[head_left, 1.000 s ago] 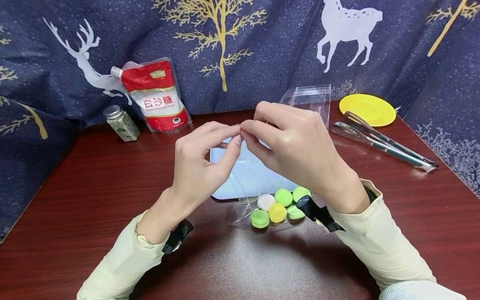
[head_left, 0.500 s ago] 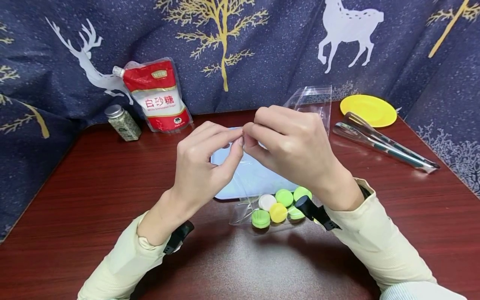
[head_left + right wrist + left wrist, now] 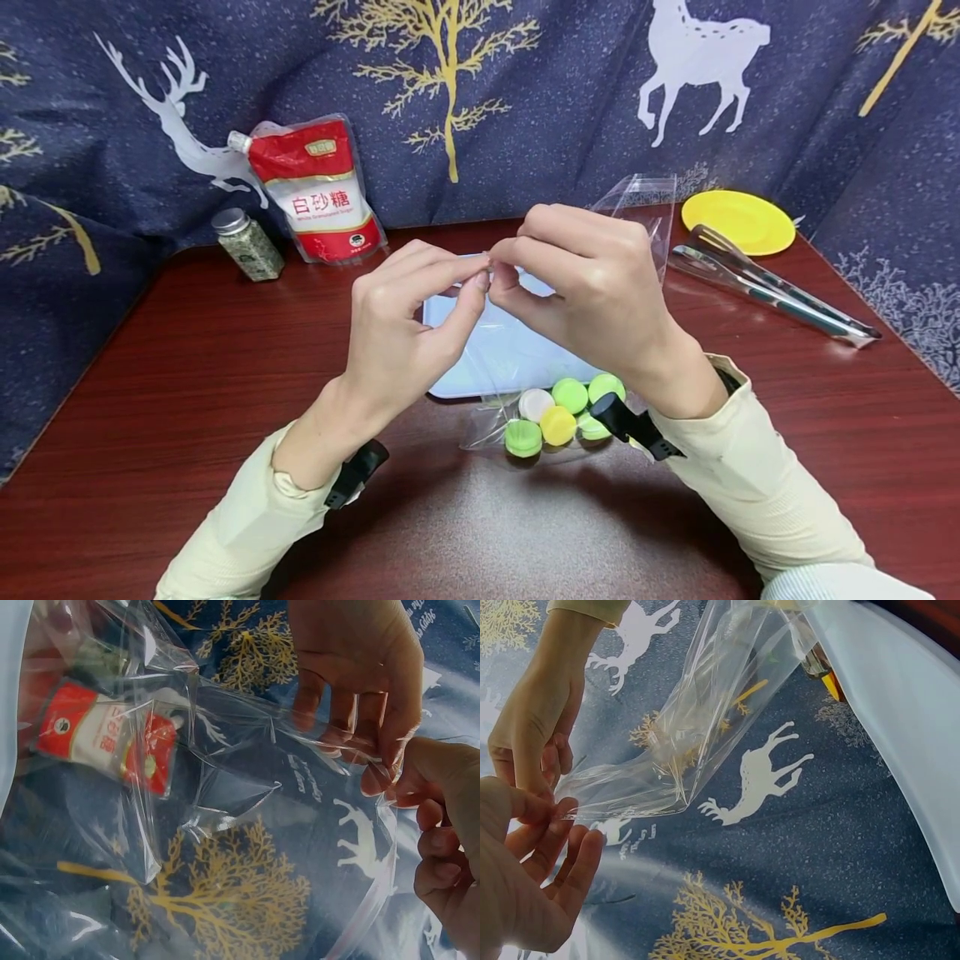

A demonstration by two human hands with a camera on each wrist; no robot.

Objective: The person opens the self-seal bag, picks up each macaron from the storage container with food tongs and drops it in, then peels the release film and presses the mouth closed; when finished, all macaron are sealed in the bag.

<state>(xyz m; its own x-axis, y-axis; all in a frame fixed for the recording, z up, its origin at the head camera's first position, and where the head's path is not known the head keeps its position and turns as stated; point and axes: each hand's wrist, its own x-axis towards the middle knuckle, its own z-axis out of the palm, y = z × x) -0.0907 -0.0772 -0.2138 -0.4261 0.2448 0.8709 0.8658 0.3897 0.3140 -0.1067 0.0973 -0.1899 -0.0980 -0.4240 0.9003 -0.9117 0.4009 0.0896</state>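
Note:
A clear zip bag [image 3: 645, 208] hangs from both hands, its mouth raised above the table. Several macarons [image 3: 558, 426], green, yellow and white, lie at its bottom end. The left hand [image 3: 401, 321] pinches the bag's top edge between thumb and index finger. Fingertip to fingertip with it, the right hand [image 3: 592, 283] pinches the same edge, its other fingers curled. In the left wrist view, the clear film [image 3: 682, 750] stretches away from the meeting fingertips. The zip strip [image 3: 367, 907] runs down from the fingers in the right wrist view.
Behind the bag lies a pale blue tray [image 3: 457, 379]. A red and white sugar pouch [image 3: 318, 192] and a jar of dried herbs [image 3: 249, 247] stand at the back left. Metal tongs [image 3: 772, 287] and a yellow plate [image 3: 738, 221] lie at the right.
The joined fingertips have shifted slightly right along the bag's edge. The bag's upper right corner has moved a little right too. The macarons stay in place.

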